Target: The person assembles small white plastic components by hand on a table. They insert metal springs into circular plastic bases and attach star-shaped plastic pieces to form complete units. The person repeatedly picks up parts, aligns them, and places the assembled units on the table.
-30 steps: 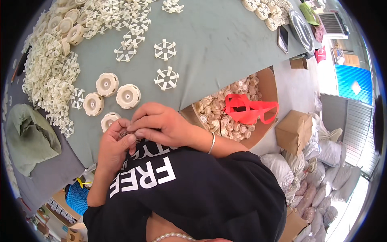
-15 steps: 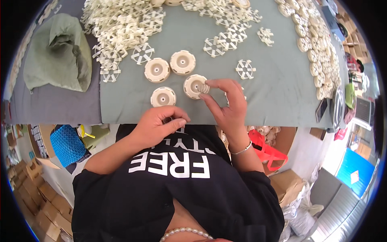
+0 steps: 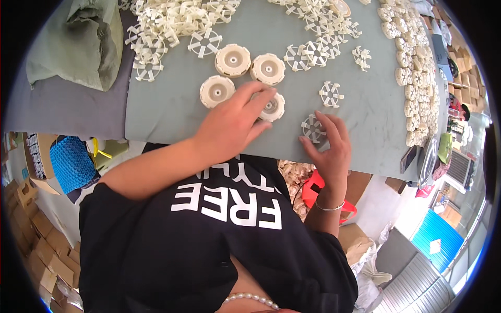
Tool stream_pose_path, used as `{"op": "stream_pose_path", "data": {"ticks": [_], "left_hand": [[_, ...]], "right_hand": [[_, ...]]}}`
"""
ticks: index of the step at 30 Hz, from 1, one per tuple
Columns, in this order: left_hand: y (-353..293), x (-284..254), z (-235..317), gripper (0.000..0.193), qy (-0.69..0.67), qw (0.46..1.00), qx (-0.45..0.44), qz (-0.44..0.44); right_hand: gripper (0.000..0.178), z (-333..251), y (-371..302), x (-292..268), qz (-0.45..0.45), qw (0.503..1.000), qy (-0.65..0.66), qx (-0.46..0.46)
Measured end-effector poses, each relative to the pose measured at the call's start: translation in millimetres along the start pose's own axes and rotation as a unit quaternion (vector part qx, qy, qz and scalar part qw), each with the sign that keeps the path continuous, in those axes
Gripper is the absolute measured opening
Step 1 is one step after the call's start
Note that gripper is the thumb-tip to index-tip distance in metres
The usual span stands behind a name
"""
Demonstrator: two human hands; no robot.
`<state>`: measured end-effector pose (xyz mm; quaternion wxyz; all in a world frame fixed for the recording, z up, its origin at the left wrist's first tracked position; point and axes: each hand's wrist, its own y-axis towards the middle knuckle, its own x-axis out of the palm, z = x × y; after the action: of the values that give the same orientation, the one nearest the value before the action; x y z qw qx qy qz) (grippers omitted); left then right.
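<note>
My left hand [image 3: 232, 122] reaches over a round cream plastic housing [image 3: 273, 108], fingers across its upper left and thumb at its lower left. A coiled metal spring [image 3: 270, 104] appears to sit in the middle of that housing. Close by stand three more housings of the same kind: one at the left [image 3: 216, 92], one behind [image 3: 233, 60] and one further right [image 3: 267, 69]. To the right, my right hand [image 3: 333, 146] has thumb and fingers closed around the edges of a white spoked plastic ring [image 3: 313, 129] on the table. Another spoked ring [image 3: 331, 94] lies just beyond it.
A large heap of spoked rings [image 3: 177, 23] is at the back left, with a smaller group [image 3: 318, 49] at the back right. Rows of round parts [image 3: 417, 78] line the right side. A green cloth bag [image 3: 78, 47] lies at the left; a phone [image 3: 408, 159] rests near the right edge.
My right hand has left the spring at the housing and moved right to a spoked ring. My left hand has moved forward from the table's front edge onto the housing. The view has shifted.
</note>
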<state>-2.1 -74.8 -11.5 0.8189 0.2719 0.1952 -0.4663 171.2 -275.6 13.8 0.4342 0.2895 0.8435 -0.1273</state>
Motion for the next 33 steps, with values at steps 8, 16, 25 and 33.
{"op": "stream_pose_path", "data": {"ticks": [8, 16, 25, 33], "left_hand": [[-17.1, 0.3, 0.4, 0.056, -0.076, 0.993, -0.009, -0.091], [-15.5, 16.0, -11.2, 0.043, -0.142, 0.989, -0.005, -0.047], [-22.3, -1.7, -2.1, 0.040, -0.214, 0.968, -0.119, -0.063], [-19.2, -6.6, 8.9, 0.045, -0.162, 0.975, -0.135, -0.073]], "right_hand": [[0.038, 5.0, -7.5, 10.3, 0.056, 0.981, 0.183, 0.027], [0.034, 33.5, 7.7, 3.6, 0.125, 0.988, -0.082, -0.038], [0.062, 10.6, 7.5, 0.6, 0.033, 0.999, 0.020, -0.007], [0.064, -36.0, 7.3, 21.9, -0.027, 0.988, 0.115, -0.100]]}}
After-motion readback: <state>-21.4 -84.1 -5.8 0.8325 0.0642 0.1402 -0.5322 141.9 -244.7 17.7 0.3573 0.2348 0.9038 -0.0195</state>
